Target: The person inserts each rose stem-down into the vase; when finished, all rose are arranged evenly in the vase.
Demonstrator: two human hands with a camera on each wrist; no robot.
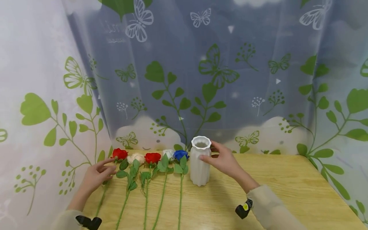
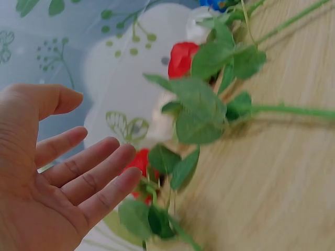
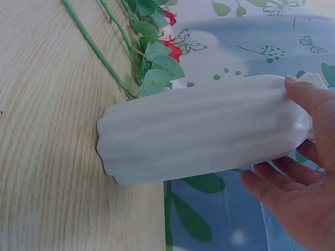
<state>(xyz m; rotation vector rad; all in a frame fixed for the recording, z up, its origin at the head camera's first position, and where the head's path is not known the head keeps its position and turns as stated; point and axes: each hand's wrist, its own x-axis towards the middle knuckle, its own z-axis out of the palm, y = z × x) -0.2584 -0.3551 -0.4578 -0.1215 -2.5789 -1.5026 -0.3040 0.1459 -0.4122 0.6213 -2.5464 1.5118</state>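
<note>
A white fluted vase point(image 1: 200, 166) stands upright on the wooden table, its scalloped mouth showing no flowers. My right hand point(image 1: 222, 159) holds it near the neck, thumb on the front and fingers around the far side. In the right wrist view the thumb lies against the vase point(image 3: 204, 130). My left hand point(image 1: 99, 175) is beside the leftmost red rose point(image 1: 119, 154), fingers spread and slightly bent, holding nothing. To its right lie a cream rose point(image 1: 135, 158), another red rose point(image 1: 152, 157), a white rose point(image 1: 169, 154) and a blue rose point(image 1: 181, 155).
The wooden table point(image 1: 276, 188) extends to the right of the vase. Green stems run from the blooms toward the near edge. Behind hangs a blue-grey curtain point(image 1: 178, 41) with butterfly and leaf prints, and pale printed cloth closes off both sides.
</note>
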